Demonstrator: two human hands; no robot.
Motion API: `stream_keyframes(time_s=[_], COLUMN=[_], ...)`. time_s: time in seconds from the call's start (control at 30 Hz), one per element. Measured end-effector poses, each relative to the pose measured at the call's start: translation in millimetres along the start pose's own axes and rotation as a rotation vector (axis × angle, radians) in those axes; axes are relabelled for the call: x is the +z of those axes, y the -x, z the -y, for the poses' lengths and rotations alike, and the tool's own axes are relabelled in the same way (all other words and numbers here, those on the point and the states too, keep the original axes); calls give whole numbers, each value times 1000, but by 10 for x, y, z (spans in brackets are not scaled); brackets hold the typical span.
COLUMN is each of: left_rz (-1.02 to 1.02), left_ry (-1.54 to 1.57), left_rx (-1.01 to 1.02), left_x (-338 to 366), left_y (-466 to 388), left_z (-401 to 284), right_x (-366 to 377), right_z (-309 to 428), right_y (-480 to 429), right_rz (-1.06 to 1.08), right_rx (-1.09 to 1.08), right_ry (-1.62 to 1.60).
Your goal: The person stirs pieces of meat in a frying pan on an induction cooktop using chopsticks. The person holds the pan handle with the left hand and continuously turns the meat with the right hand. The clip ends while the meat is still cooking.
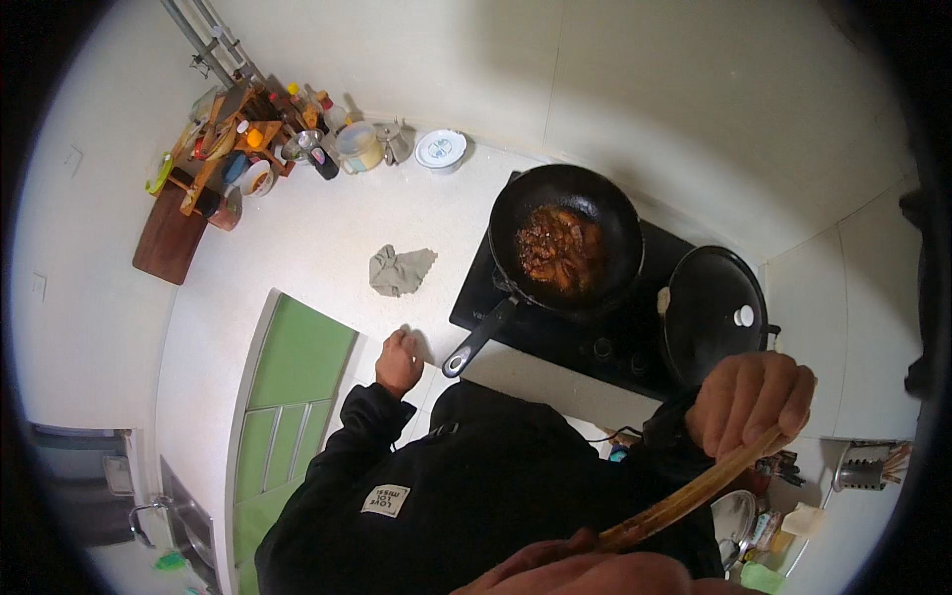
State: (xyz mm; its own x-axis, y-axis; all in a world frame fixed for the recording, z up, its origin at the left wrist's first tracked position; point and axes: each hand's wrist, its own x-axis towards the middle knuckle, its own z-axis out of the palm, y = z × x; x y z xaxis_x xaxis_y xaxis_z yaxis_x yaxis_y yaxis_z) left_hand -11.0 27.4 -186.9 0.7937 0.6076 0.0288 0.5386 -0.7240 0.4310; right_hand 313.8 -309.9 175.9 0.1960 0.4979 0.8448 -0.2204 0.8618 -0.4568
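Note:
With its fingers loosely bent, my left hand (399, 362) rests at the counter's front edge, holding nothing that I can see. It is nearest to the handle of a black wok (628, 260). Dark, saucy food pieces (561, 249) lie in the wok, which sits on a black cooktop (483, 286). My right hand (751, 401) grips a long wooden utensil (669, 506) at the right. The utensil's other end reaches my mouth area at the bottom edge, where its tip is hidden. A dark round lid (714, 305) with a white knob lies over the cooktop's right part.
A crumpled grey cloth (401, 271) lies on the white counter (312, 245). Along the wall stand a lidded white bowl (441, 151), a metal pot (393, 141) and seasoning bottles. A brown board (169, 234) leans at the left; a sink (190, 520) is lower left, a utensil holder (859, 467) lower right.

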Motion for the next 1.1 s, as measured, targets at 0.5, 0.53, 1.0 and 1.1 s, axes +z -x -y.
stream_keyframes(time_s=[0.5, 0.53, 1.0, 1.1], left_rz=[11, -2, 34, -57], left_ry=[-17, -19, 53, 111], left_rx=[-16, -6, -53, -79], left_x=[-20, -10, -61, -261], left_y=[27, 34, 69, 34], left_z=[-50, -42, 65, 193], right_x=[-362, -421, -1060, -997], right_z=[-533, -664, -1571, -1589], right_y=[419, 496, 985, 882], right_rz=[-560, -592, -83, 119], right_rx=[349, 468, 628, 594], right_ry=[564, 677, 1303, 1410])
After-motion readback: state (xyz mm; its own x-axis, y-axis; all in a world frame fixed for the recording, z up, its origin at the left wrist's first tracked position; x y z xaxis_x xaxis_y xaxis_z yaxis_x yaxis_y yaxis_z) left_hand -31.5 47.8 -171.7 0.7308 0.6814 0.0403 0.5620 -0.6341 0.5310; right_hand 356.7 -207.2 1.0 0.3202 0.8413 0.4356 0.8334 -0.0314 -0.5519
